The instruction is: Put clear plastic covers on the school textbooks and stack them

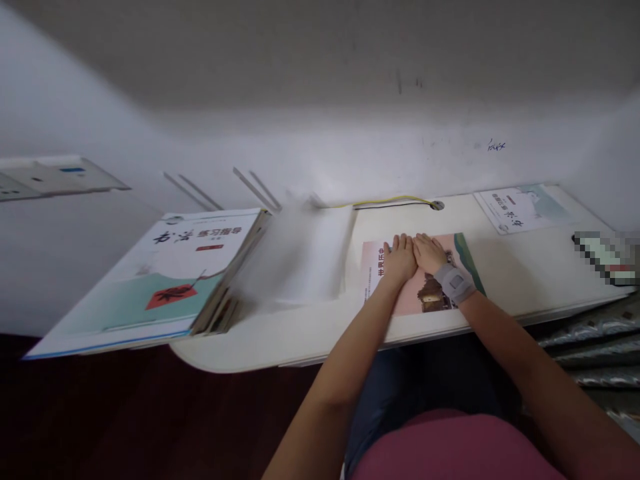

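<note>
Hands point(403, 259) flat on pink book point(423, 298)

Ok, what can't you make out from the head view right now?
Head view only:
pink book: the middle of its cover is hidden under the left hand and right hand, both lying flat.
white sheets: motion-blurred, nothing readable.
pixelated patch at far right: whatever lies there is masked.
book stack: lower covers hidden beneath the top one.
</note>
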The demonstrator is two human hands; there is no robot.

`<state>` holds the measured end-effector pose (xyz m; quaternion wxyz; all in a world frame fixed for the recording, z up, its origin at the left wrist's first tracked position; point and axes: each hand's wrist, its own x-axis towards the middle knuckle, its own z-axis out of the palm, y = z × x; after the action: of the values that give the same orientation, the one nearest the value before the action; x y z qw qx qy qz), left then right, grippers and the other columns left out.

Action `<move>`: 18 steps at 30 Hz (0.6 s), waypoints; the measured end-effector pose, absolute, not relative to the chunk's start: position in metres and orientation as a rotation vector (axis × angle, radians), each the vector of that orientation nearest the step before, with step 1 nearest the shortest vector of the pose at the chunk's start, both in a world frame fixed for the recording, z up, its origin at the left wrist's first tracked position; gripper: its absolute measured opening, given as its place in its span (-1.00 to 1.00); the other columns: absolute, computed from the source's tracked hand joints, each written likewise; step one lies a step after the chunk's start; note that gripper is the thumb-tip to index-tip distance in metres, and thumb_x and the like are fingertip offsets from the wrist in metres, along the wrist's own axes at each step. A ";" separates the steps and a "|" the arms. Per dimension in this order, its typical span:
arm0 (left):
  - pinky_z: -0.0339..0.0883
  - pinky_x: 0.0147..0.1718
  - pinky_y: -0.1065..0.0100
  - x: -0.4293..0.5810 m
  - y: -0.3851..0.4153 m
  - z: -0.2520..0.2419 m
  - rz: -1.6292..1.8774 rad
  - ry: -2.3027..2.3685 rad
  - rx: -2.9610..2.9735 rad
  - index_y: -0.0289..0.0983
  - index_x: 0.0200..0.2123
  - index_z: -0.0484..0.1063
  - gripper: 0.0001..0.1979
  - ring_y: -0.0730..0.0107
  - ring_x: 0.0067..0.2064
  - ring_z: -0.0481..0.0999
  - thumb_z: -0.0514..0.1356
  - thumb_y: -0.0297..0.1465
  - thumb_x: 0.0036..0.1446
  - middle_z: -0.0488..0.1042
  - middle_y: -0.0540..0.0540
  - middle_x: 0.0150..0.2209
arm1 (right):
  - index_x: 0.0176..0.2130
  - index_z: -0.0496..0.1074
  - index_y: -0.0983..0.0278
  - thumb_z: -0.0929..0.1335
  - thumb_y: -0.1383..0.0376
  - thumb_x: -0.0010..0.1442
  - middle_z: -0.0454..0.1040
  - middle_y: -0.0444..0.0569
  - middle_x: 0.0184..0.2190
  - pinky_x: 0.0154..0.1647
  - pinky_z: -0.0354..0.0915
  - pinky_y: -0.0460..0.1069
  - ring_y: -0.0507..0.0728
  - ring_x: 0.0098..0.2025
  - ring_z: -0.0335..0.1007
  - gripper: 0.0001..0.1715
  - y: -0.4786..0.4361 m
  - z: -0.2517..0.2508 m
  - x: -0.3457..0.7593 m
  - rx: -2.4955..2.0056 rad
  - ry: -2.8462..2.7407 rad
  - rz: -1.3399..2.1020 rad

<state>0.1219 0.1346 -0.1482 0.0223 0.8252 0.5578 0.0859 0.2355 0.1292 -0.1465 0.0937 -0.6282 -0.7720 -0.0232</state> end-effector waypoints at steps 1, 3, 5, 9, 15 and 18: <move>-0.14 0.20 -0.07 0.121 0.135 -0.149 0.277 1.735 2.558 -0.35 0.26 0.06 -0.47 0.07 0.31 -0.03 -0.20 -0.35 0.24 0.03 -0.23 0.30 | 0.15 0.24 0.31 0.02 0.27 0.33 0.21 0.06 0.21 0.19 -0.01 0.09 0.14 0.24 0.05 -0.49 0.128 -0.150 0.237 -1.831 -2.315 -0.071; -0.13 0.20 -0.03 0.119 0.135 -0.150 0.294 1.753 2.558 -0.34 0.25 0.06 -0.47 0.09 0.30 -0.01 -0.24 -0.31 0.26 0.05 -0.23 0.29 | 0.19 0.20 0.31 0.04 0.20 0.34 0.16 0.07 0.25 0.21 -0.05 0.10 0.16 0.27 0.00 -0.47 0.126 -0.153 0.251 -1.779 -2.357 -0.078; -0.09 0.19 0.04 0.115 0.135 -0.151 0.302 1.781 2.550 -0.35 0.24 0.08 -0.46 0.11 0.29 0.03 -0.25 -0.28 0.27 0.08 -0.23 0.28 | 0.21 0.17 0.32 0.08 0.14 0.32 0.11 0.12 0.26 0.22 -0.06 0.14 0.21 0.28 -0.03 -0.43 0.125 -0.154 0.271 -1.771 -2.363 -0.091; -0.02 0.16 0.08 0.097 0.137 -0.148 0.308 1.868 2.504 -0.35 0.20 0.13 -0.49 0.14 0.26 0.09 -0.23 -0.28 0.28 0.14 -0.27 0.25 | 0.22 0.15 0.33 0.11 0.06 0.30 0.08 0.19 0.27 0.19 -0.02 0.20 0.27 0.28 -0.03 -0.37 0.122 -0.155 0.307 -1.886 -2.288 -0.106; -0.05 0.12 -0.03 0.068 0.145 -0.137 0.332 1.975 2.439 -0.33 0.00 0.33 -0.58 0.04 0.10 0.28 -0.15 -0.27 0.26 0.36 -0.33 0.04 | 0.24 0.12 0.27 0.09 0.04 0.30 0.05 0.16 0.28 0.18 -0.01 0.25 0.25 0.30 -0.07 -0.37 0.119 -0.157 0.328 -1.985 -2.246 -0.129; 0.01 0.07 0.00 0.064 0.159 -0.132 0.354 1.994 2.399 -0.40 -0.05 0.36 -0.55 -0.05 0.08 0.28 -0.11 -0.21 0.24 0.38 -0.39 -0.02 | 0.24 0.10 0.27 0.09 0.04 0.29 0.05 0.15 0.28 0.18 -0.01 0.25 0.26 0.29 -0.07 -0.37 0.118 -0.157 0.326 -1.998 -2.242 -0.127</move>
<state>0.0643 0.1594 -0.1321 0.0010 0.7641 0.6351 0.1129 0.3263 0.1184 -0.1571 0.0679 -0.6630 -0.7443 -0.0422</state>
